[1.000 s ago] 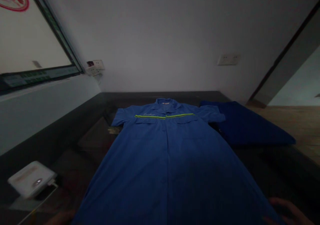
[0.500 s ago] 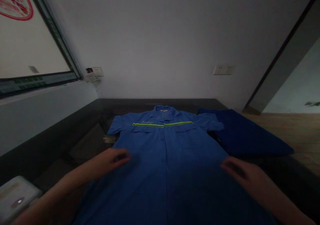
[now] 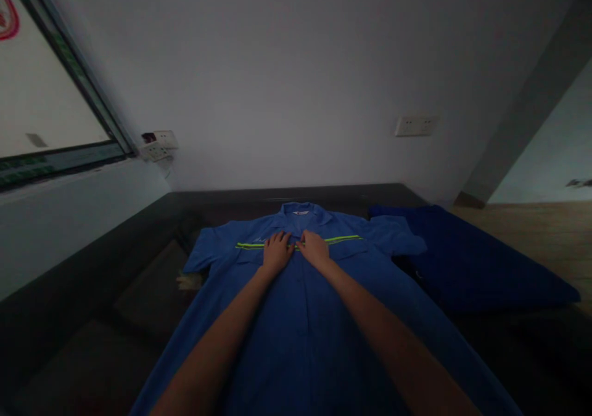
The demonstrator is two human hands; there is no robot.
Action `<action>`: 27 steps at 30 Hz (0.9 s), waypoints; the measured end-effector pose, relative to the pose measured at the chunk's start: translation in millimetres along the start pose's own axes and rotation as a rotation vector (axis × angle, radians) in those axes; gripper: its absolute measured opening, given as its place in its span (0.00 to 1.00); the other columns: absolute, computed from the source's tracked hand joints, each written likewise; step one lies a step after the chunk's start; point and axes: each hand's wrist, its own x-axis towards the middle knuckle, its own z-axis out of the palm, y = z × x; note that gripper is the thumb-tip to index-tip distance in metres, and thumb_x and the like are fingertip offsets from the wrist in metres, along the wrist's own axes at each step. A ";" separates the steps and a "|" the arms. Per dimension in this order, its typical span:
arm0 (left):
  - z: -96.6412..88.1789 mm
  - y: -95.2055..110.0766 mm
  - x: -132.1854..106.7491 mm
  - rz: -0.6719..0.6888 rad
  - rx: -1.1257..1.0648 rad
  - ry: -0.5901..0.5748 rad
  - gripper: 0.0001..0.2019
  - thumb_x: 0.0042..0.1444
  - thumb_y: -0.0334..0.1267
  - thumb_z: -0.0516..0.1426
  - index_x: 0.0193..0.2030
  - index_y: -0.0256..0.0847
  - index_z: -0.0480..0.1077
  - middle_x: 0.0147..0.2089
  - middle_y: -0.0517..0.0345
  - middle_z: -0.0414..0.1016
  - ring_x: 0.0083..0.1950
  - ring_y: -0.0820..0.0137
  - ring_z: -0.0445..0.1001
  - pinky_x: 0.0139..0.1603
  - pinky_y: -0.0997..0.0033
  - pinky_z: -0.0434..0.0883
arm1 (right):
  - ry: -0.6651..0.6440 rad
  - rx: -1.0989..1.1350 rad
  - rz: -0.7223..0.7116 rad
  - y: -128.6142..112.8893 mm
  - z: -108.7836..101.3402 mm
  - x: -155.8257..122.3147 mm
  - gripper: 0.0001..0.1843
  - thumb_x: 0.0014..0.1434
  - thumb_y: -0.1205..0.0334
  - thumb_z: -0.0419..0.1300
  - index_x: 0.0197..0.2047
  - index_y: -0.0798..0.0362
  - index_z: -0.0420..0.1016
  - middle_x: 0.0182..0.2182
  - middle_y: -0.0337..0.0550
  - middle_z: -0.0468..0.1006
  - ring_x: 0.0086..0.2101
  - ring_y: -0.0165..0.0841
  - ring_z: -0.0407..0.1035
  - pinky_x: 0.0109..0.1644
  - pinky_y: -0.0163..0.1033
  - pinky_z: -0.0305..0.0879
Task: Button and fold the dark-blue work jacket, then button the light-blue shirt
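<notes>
A blue short-sleeved work shirt (image 3: 305, 317) with a yellow-green reflective stripe lies flat, front up, on a dark table (image 3: 115, 299), collar toward the wall. My left hand (image 3: 276, 251) rests palm down on the chest, fingers stretched over the stripe just left of the button line. My right hand (image 3: 314, 248) lies flat beside it, just right of the button line. The two hands almost touch and hold nothing.
A darker blue garment (image 3: 467, 262) lies on the table to the right of the shirt. A small pale object (image 3: 187, 279) sits under the shirt's left sleeve. Wall sockets (image 3: 156, 145) are at the left corner and another socket (image 3: 415, 125) is on the back wall.
Both hands came up from the shirt's lower sides and met at the chest stripe. The view shifted right, so the white device at lower left has left the frame.
</notes>
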 end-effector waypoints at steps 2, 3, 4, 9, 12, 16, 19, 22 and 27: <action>8.3 -9.4 2.4 0.006 0.040 0.002 0.21 0.62 0.44 0.48 0.62 0.47 0.62 0.65 0.51 0.62 0.67 0.57 0.55 0.65 0.48 0.52 | 0.063 -0.037 -0.009 4.0 13.3 1.9 0.11 0.60 0.57 0.57 0.43 0.53 0.67 0.42 0.52 0.75 0.44 0.41 0.68 0.45 0.42 0.61; 10.6 -13.1 3.4 0.011 0.050 -0.008 0.22 0.63 0.45 0.48 0.62 0.48 0.61 0.66 0.51 0.61 0.68 0.57 0.54 0.65 0.48 0.51 | 0.086 -0.047 -0.016 6.6 18.1 2.2 0.11 0.60 0.57 0.57 0.43 0.53 0.67 0.42 0.52 0.75 0.45 0.41 0.68 0.46 0.42 0.61; 11.9 -16.1 4.5 0.012 0.055 -0.018 0.22 0.63 0.45 0.47 0.63 0.47 0.61 0.66 0.51 0.60 0.68 0.56 0.54 0.66 0.48 0.51 | 0.101 -0.048 -0.021 9.1 21.6 2.4 0.11 0.60 0.57 0.57 0.43 0.53 0.66 0.42 0.51 0.75 0.45 0.41 0.67 0.47 0.42 0.60; 9.5 -23.0 11.0 -0.034 0.054 -0.073 0.24 0.63 0.47 0.46 0.65 0.47 0.57 0.68 0.49 0.55 0.69 0.55 0.52 0.65 0.48 0.51 | 0.113 0.007 -0.025 16.8 25.8 4.7 0.09 0.59 0.60 0.57 0.42 0.53 0.66 0.41 0.49 0.74 0.44 0.40 0.67 0.47 0.41 0.60; 5.7 -23.5 13.2 -0.061 0.037 -0.099 0.24 0.63 0.47 0.46 0.65 0.47 0.57 0.68 0.47 0.55 0.69 0.55 0.51 0.65 0.48 0.51 | 0.104 0.034 -0.027 18.9 25.5 5.8 0.09 0.59 0.61 0.57 0.43 0.53 0.66 0.41 0.49 0.74 0.44 0.40 0.67 0.47 0.40 0.59; -2.1 -17.9 14.9 -0.090 0.026 -0.019 0.24 0.60 0.44 0.51 0.63 0.43 0.59 0.64 0.43 0.60 0.65 0.54 0.58 0.62 0.51 0.56 | 0.093 0.140 -0.037 25.3 24.6 10.5 0.10 0.62 0.59 0.55 0.44 0.54 0.67 0.40 0.49 0.75 0.42 0.38 0.68 0.46 0.39 0.60; -6.4 -10.9 19.4 -0.069 -0.024 0.035 0.19 0.57 0.38 0.53 0.56 0.40 0.64 0.56 0.43 0.67 0.58 0.57 0.66 0.55 0.58 0.63 | 0.077 0.234 -0.054 34.0 19.4 17.6 0.09 0.62 0.62 0.54 0.45 0.55 0.68 0.38 0.46 0.75 0.39 0.35 0.68 0.45 0.38 0.62; -4.1 -6.9 25.9 -0.014 -0.095 -0.042 0.11 0.57 0.36 0.54 0.46 0.37 0.70 0.45 0.47 0.73 0.47 0.63 0.72 0.47 0.66 0.66 | 0.101 0.277 -0.104 43.1 12.3 24.7 0.10 0.59 0.70 0.54 0.45 0.55 0.70 0.40 0.45 0.74 0.40 0.32 0.68 0.47 0.36 0.62; 6.4 -11.8 30.0 0.041 -0.142 -0.073 0.10 0.55 0.37 0.57 0.43 0.38 0.71 0.41 0.51 0.74 0.43 0.65 0.72 0.44 0.69 0.66 | 0.058 0.260 -0.277 50.1 14.7 33.7 0.19 0.54 0.79 0.53 0.47 0.55 0.73 0.47 0.46 0.74 0.48 0.33 0.67 0.54 0.37 0.60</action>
